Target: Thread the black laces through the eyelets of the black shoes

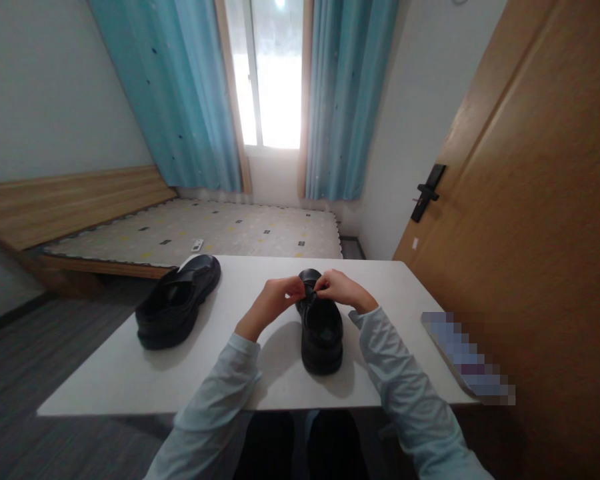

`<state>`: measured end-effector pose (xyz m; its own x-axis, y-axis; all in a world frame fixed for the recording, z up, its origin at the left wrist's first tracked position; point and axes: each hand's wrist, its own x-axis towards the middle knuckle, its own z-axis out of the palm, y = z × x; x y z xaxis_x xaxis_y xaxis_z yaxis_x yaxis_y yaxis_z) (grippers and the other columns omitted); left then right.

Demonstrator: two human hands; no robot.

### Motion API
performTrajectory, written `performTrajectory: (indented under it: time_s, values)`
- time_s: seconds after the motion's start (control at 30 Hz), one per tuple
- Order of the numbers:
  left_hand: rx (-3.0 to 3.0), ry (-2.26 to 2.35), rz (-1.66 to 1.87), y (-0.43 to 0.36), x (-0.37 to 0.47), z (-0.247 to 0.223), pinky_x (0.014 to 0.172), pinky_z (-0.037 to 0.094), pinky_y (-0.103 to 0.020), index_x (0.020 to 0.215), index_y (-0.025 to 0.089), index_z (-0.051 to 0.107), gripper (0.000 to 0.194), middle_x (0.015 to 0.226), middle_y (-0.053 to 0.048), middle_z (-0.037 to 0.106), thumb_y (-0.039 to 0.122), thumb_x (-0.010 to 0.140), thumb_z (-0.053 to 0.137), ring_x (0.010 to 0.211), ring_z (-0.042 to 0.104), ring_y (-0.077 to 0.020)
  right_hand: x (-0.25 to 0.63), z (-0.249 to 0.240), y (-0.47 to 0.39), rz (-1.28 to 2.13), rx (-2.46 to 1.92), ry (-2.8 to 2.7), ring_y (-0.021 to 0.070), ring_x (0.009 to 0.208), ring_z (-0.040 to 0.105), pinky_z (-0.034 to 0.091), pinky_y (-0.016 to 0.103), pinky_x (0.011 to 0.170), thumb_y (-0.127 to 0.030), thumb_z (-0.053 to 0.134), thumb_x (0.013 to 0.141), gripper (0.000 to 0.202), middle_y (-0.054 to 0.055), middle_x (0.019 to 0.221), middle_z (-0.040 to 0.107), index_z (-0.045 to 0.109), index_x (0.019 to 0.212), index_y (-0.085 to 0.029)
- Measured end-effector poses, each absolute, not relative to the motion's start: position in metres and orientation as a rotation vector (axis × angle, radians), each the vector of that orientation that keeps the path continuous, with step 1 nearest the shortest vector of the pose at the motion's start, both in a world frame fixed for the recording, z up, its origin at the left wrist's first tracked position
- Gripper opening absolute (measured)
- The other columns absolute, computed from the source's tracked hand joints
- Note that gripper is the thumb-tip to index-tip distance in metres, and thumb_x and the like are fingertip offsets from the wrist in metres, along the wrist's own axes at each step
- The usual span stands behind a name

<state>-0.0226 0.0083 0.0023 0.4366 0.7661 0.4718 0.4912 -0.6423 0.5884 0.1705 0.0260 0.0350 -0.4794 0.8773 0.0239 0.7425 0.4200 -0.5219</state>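
A black shoe (322, 350) stands on the white table (220, 380) in front of me, its toe pointing away and its heel toward me. My left hand (283, 293) is closed in a pinch at the upper of this shoe, on the left of its opening's front edge. From the other side my right hand (337, 287) pinches the same spot, fingertips close to those of the left. Whether a lace or a strap lies between the fingers is too small to tell. A second black shoe (177, 303) rests at the table's left side, its toe angled to the far right.
Along the table's right edge lies a flat, blurred-out object (465, 360). Behind the table is a bed (230, 230) with a small white item (197, 245) on it. A wooden door (530, 167) stands close on the right. Blue curtains (347, 100) flank the window.
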Motion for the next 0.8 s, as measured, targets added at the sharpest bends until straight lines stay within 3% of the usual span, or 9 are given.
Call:
performTrajectory:
  time_s: [0.2, 0.37, 0.67, 0.8]
  values:
    - [2.371, 1.23, 1.248, 0.011, -0.022, 0.004, 0.072, 0.05, -0.028, 0.087, 0.018, 0.061, 0.009, 0.086, -0.003, 0.067, 0.025, 0.083, 0.058, 0.076, 0.062, -0.0143, 0.173, 0.036, 0.025, 0.619, -1.371, -2.289, 0.0108, 0.064, 0.052, 0.039, 0.021, 0.061, -0.013, 0.062, 0.071, 0.012, 0.002, 0.068, 0.065, 0.073, 0.074, -0.013]
    - [2.176, 1.382, 1.105, 0.016, -0.024, -0.005, 0.061, 0.05, -0.026, 0.089, 0.018, 0.06, 0.017, 0.077, -0.003, 0.068, 0.033, 0.082, 0.06, 0.066, 0.064, -0.0148, 0.183, 0.039, 0.021, 0.597, -1.358, -2.177, 0.0104, 0.061, 0.052, 0.039, 0.022, 0.06, -0.016, 0.062, 0.073, 0.009, 0.002, 0.066, 0.063, 0.07, 0.07, -0.012]
    - [2.072, 1.398, 1.147, 0.015, -0.019, -0.001, 0.063, 0.05, -0.025, 0.083, 0.018, 0.066, 0.011, 0.068, 0.0, 0.066, 0.026, 0.078, 0.06, 0.066, 0.063, -0.0139, 0.213, 0.051, 0.013, 0.818, -1.271, -1.81, 0.0096, 0.049, 0.048, 0.036, 0.02, 0.043, -0.034, 0.061, 0.073, 0.02, -0.001, 0.055, 0.053, 0.061, 0.071, -0.014]
    - [2.085, 1.216, 1.198, 0.012, -0.015, 0.001, 0.065, 0.052, -0.025, 0.083, 0.017, 0.064, 0.011, 0.079, -0.002, 0.065, 0.026, 0.079, 0.059, 0.072, 0.061, -0.0133, 0.225, 0.055, 0.011, 0.802, -1.219, -1.654, 0.0099, 0.051, 0.048, 0.035, 0.019, 0.041, -0.042, 0.065, 0.069, 0.029, -0.001, 0.056, 0.052, 0.06, 0.071, -0.014]
